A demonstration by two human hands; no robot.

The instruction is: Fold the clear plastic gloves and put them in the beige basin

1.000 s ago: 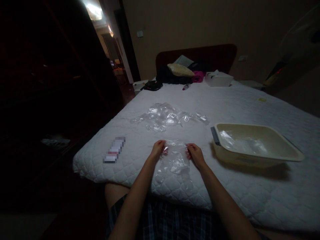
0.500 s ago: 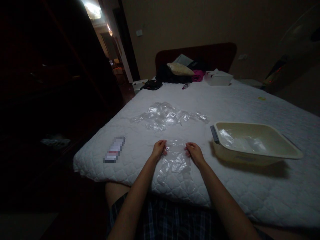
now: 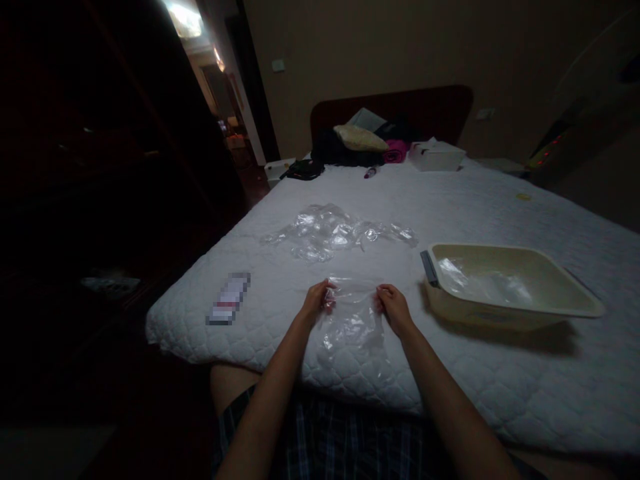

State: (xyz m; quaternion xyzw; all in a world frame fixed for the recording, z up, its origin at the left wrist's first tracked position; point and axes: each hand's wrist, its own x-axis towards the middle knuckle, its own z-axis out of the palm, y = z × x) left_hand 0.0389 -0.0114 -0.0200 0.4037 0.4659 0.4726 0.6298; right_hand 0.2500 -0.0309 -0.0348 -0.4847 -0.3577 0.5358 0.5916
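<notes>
Between my hands a clear plastic bag is stretched by its upper edge, its lower part hanging crinkled over the white quilted bed cover. My left hand pinches the bag's left upper corner. On the opposite corner my right hand is closed in a pinch as well. Beyond the hands lies a loose heap of crumpled clear plastic bags. A cream plastic basin with grey handles sits on the bed to the right, with clear plastic inside it.
A blurred-out rectangular object lies on the bed to the left. Toward the headboard are a white box, a pillow, dark fabric and a black bag. The bed's near edge meets my lap.
My right hand has shifted slightly to the right, so the bag's upper edge is spread a little wider and tauter. The basin and the heap stay where they were.
</notes>
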